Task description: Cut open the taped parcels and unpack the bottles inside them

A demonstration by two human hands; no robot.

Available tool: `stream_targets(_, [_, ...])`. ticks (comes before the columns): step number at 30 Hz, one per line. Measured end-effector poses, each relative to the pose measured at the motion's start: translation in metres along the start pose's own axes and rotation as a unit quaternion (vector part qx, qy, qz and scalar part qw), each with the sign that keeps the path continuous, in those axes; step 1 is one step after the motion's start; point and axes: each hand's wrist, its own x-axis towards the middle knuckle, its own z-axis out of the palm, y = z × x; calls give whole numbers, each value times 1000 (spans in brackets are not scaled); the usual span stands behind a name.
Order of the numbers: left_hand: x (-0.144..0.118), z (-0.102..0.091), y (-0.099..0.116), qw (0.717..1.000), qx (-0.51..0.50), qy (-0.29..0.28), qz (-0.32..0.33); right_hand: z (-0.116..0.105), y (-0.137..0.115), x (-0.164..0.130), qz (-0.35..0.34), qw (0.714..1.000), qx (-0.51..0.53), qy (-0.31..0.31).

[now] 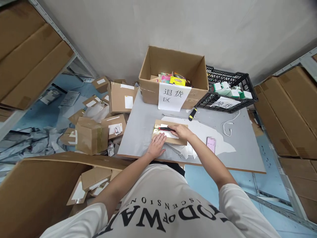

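Observation:
A flat brown cardboard parcel (178, 139) lies on the grey table (138, 132), sealed with shiny tape along its left end. My left hand (156, 145) rests flat on the parcel's near left part, fingers spread. My right hand (181, 131) grips a red and black utility knife (166, 129) whose tip points left along the parcel's top, over the tape.
A large open carton (173, 77) with a paper sign stands at the table's back, a black crate (229, 91) to its right. A yellow-black tool (192, 114), white cable (227, 127) and pink phone (211, 144) lie on the table. Parcels pile on the floor at left.

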Motion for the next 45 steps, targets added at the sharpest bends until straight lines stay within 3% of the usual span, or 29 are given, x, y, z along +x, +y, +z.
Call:
stream_targets(14, [-2,1,1,1000,-5,-2,-1,-32,-20,5,10,993,-88,-80])
stream_targets(23, [-1,0,2,1000,-11,0,-1,-35,-28,12,18,991,-96,-92])
stream_targets(37, [-1,0,4,1000,-16,-4,-7,-29,-8,-9,4,987,-119,-112])
stream_targets(45, [-2,-1,1,1000,-16,-10,5,-38,0,-14,19,986,-106,-125])
